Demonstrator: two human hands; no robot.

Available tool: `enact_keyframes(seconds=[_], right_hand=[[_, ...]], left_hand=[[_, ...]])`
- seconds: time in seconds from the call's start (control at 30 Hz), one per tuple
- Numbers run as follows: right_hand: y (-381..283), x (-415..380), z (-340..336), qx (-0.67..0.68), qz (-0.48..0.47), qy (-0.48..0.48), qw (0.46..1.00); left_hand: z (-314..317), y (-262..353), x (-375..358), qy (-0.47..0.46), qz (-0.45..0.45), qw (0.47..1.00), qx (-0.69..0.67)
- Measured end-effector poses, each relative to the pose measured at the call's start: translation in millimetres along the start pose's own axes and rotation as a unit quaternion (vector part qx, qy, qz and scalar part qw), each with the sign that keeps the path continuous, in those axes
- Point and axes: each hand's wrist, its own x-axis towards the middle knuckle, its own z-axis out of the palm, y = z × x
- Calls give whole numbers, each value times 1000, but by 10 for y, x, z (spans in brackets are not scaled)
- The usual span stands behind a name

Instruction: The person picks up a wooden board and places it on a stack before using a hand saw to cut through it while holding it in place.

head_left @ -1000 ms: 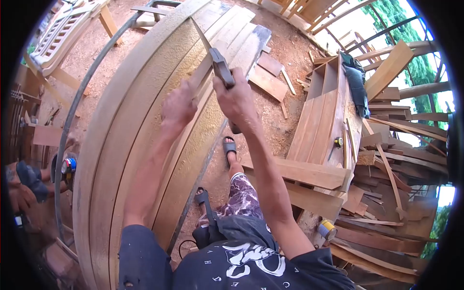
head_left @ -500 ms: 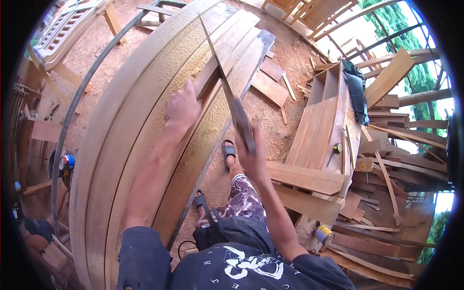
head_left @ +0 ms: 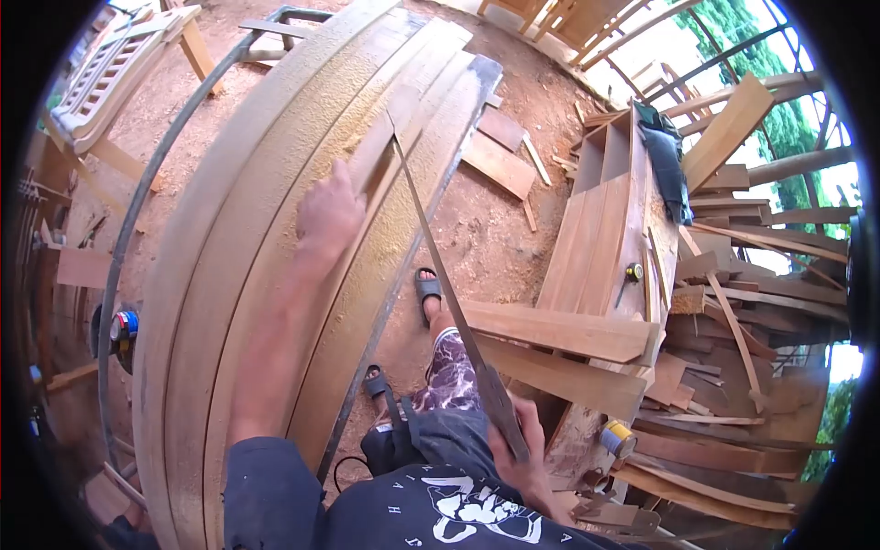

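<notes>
My left hand is closed on a wooden board that lies on top of a row of long planks. A handsaw is held in my right hand, low beside my body, with the fingers wrapped round its handle. The blade slants up and to the left, and its tip end is at the board, just beyond my left hand. Sawdust covers the planks around the board.
A long wooden cabinet stands at the right, with boards sticking out toward my legs and a yellow can near it. Scrap wood is piled farther right. A curved metal bar runs along the left.
My right hand has drawn the saw back toward my body, down and to the right. My left hand stays on the board. The whole view has shifted slightly.
</notes>
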Motion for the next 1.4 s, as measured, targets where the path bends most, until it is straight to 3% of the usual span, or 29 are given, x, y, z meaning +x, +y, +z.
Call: enact_keyframes(seconds=[0.07,0.1,0.17,0.27,0.3,0.4,0.43,0.5,0.6,0.73,0.77,0.8,0.87,0.9,0.93,0.97,1.0,1.03,1.07,1.13,1.17,1.2,1.23,1.3,1.37,1.4], right_hand=[[175,930,440,-1,-74,24,997],[156,1565,713,69,-91,26,993],[-222,2627,941,57,-73,34,995],[-835,2958,881,-25,41,-7,999],[-584,2901,957,14,4,12,1000],[7,1796,642,99,-41,19,994],[315,1246,577,48,15,10,999],[256,183,131,65,17,35,997],[-144,-1111,-380,66,147,9,987],[-309,-1604,-627,74,150,130,977],[-206,-1608,-559,127,150,168,966],[-113,-1543,-485,125,138,158,970],[68,-1252,-256,312,180,243,901],[145,-913,-169,202,75,257,942],[169,-698,-163,214,42,206,954],[10,-407,-152,284,45,241,927],[-87,-136,-123,358,57,256,896],[266,-19,-142,492,151,181,838],[-128,260,-196,484,200,158,837],[585,765,-189,446,169,139,868],[634,1193,-22,448,155,54,879],[665,1575,129,398,123,12,909],[742,1696,124,347,90,-3,933],[775,2076,-77,222,22,11,975],[389,2372,-104,257,7,-92,962],[-142,2287,-62,237,0,-74,969]], left_hand=[[53,-27,14,13,-13,1000,7],[51,-63,25,3,-9,1000,-12],[100,-119,44,17,0,1000,-3],[125,-103,33,29,19,999,17],[131,-85,39,31,23,999,21],[156,-173,90,37,54,998,20],[126,-129,73,32,37,998,35],[150,-175,104,25,47,998,29],[164,-182,105,32,42,998,21],[180,-218,109,53,59,996,40],[189,-215,136,59,56,996,39],[181,-205,130,45,60,997,34],[162,-278,101,17,50,998,19],[164,-314,33,6,33,999,6],[92,-223,-110,-19,1,999,49],[350,-498,-126,34,46,998,30],[198,-428,-416,16,26,999,26],[184,-563,-627,16,23,999,15],[229,-772,-835,18,15,1000,7],[89,-934,-1474,25,-33,999,26],[-101,-1159,-1739,66,-110,991,27],[-210,-1289,-2031,48,-116,992,-9],[-215,-1264,-2445,21,-96,994,-50],[-344,-1397,-3033,73,-173,981,-51],[-368,-1443,-3542,101,-304,946,-40],[-167,-1597,-3808,162,-320,934,5]])
